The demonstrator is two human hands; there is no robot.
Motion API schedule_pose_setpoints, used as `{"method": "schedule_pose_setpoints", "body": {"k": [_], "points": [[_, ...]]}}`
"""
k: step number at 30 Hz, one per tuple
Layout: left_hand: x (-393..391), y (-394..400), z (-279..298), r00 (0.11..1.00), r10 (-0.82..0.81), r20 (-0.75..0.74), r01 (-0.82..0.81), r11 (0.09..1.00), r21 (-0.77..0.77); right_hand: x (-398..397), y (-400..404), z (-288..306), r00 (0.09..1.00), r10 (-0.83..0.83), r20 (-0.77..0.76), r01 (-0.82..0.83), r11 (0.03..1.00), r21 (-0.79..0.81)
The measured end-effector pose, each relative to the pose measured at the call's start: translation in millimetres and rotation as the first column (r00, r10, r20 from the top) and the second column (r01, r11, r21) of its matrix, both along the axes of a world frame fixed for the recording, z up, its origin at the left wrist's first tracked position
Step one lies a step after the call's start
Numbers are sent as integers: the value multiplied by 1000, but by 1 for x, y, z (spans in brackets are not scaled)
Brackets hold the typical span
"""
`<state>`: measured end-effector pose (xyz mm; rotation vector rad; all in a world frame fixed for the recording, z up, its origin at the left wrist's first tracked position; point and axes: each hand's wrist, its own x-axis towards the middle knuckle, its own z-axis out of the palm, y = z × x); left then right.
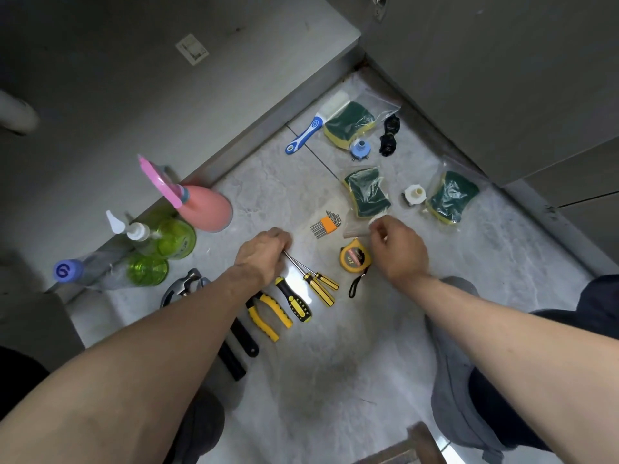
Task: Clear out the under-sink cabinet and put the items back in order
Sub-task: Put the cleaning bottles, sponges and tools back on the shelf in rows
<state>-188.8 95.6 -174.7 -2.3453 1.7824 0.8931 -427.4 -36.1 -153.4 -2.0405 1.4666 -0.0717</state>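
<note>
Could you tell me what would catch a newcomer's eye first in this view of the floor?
Probably the pink spray bottle standing with green bottles along the cabinet base at left. Next, the yellow-handled tools in a row at centre: pliers and screwdrivers, whose shafts the left hand touches. Beyond the right hand lie three bagged green sponges, beside a yellow tape measure.

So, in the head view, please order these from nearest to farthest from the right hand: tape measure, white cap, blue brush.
From the right hand:
1. Tape measure, just beside it on the left.
2. White cap, beyond it, between two bagged sponges.
3. Blue brush, far off, up and left, by the cabinet base.
</note>
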Motion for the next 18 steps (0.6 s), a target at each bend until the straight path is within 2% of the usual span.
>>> {"method": "schedule_pose_setpoints", "body": {"k": [2,4,6,10,18], "points": [[0,5,1,1000,17,13,-16,999,-49,14,15,3,981,194,17,-195,979,57],[1,8,0,1000,13,12,-12,997,-80,30,33,3,922,386,-39,-376,914,149],[2,8,-2,1000,14,9,-13,997,-76,41,51,-4,858,499,-122,-466,856,224],[4,3,-4,1000,-6,17,7,998,-55,35,78,-20,861,466,-203,-415,875,251],[10,-4,-8,996,46,-73,-48,999,-22,24,89,-26,954,257,-155,-221,951,218]]}}
